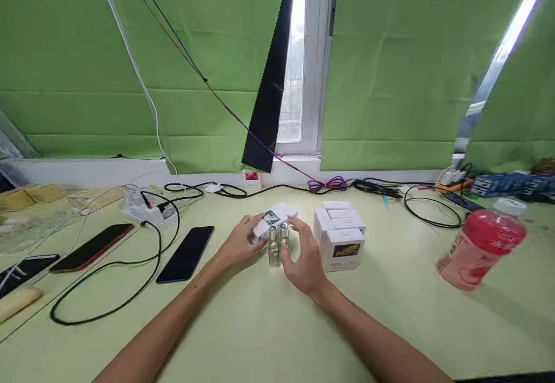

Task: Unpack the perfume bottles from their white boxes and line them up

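My left hand (243, 240) is closed on a small white box (272, 217) with a green picture on its face, tilted on the table. Right in front of that box, two small clear glass bottles (273, 249) with silver caps stand upright side by side. The thumb and fingers of my right hand (306, 260) curve around the right-hand bottle (284, 235), with the thumb against its side. Just right of this hand is a cluster of several white boxes (343, 251); the front one carries a dark picture.
A black phone (185, 254) and a looped black cable (113, 263) lie to the left, near a white power strip (150, 212). A pink drink bottle (481, 244) stands at the right. Cables (277, 189) run along the back edge, where another small box (252, 179) stands.
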A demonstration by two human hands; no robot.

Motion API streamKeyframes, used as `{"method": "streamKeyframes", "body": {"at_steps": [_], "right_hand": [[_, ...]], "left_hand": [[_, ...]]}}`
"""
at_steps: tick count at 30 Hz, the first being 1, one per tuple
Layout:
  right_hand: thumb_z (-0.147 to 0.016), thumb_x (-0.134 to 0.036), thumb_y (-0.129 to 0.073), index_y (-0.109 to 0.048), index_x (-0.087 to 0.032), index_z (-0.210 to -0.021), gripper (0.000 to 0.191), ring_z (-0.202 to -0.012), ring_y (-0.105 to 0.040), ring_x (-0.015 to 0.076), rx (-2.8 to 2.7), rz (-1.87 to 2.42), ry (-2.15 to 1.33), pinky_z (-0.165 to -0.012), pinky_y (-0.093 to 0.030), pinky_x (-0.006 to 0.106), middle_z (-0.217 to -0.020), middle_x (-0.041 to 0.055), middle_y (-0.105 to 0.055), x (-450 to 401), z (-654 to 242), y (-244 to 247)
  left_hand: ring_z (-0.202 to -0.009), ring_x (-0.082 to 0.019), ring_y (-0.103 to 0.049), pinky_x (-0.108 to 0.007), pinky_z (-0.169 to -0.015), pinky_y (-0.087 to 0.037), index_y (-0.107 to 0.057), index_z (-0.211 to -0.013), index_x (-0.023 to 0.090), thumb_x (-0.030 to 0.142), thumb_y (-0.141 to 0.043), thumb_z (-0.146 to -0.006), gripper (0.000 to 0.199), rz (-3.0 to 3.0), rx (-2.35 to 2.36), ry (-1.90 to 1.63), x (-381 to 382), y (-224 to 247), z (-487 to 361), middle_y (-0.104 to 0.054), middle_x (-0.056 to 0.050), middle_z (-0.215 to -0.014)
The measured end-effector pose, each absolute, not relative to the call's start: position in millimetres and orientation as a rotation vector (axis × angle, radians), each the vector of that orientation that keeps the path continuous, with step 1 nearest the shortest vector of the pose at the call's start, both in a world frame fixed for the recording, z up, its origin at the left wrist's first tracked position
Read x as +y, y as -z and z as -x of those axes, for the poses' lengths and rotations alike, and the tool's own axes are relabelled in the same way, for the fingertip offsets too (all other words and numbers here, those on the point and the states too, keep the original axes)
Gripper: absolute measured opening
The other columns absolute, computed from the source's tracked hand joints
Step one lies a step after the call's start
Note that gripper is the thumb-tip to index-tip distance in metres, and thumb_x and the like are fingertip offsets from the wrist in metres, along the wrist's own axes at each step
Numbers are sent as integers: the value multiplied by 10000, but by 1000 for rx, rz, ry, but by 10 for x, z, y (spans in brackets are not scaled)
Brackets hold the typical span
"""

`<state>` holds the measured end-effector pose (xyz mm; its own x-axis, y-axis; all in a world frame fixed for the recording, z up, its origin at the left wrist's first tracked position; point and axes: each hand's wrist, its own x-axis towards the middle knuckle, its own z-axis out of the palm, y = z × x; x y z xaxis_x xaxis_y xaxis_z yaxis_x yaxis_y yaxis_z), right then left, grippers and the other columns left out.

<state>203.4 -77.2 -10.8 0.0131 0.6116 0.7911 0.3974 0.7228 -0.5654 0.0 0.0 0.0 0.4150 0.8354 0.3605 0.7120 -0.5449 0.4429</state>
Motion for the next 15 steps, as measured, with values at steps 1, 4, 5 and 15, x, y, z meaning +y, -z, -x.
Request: {"method": "streamKeyframes", "body": {"at_steps": [1,4,5,15], "right_hand": [[-821,-107,-540,-416,-188,-1367,567,-1220,-518,255,-1614,852,-219,-1043,-466,450,-1314,123,-549,-754,-2039,131],[-795,-104,-555,-413,-191,-1372,601,-1198,-538,258,-1634,897,-273,-1030,-478,449,-1294,120,-561,-709,-2050,186],[-784,-102,-559,-414,-194,-1371,611,-1192,-544,258,-1643,910,-293,-1026,-482,446,-1288,117,-565,-699,-2052,197],[-759,-114,-599,-419,-228,-1360,638,-1187,-558,244,-1680,957,-426,-1031,-475,429,-1265,92,-586,-659,-2056,250]], "left_hand": [[-1039,-233,-595,-333,-848,-512,-426,-1457,238,400,-603,-854,650,-2462,1352,-818,1,5,4,-564,-99,-1241],[-1038,-237,-594,-339,-853,-514,-426,-1456,260,425,-610,-850,655,-2473,1326,-818,0,16,11,-561,-91,-1225],[-1034,-236,-595,-340,-854,-516,-423,-1459,266,439,-609,-850,659,-2468,1321,-816,-3,19,10,-552,-91,-1226],[-980,-195,-613,-320,-849,-540,-444,-1438,303,423,-614,-852,621,-2443,1288,-875,-8,26,11,-455,-86,-1278]]}}
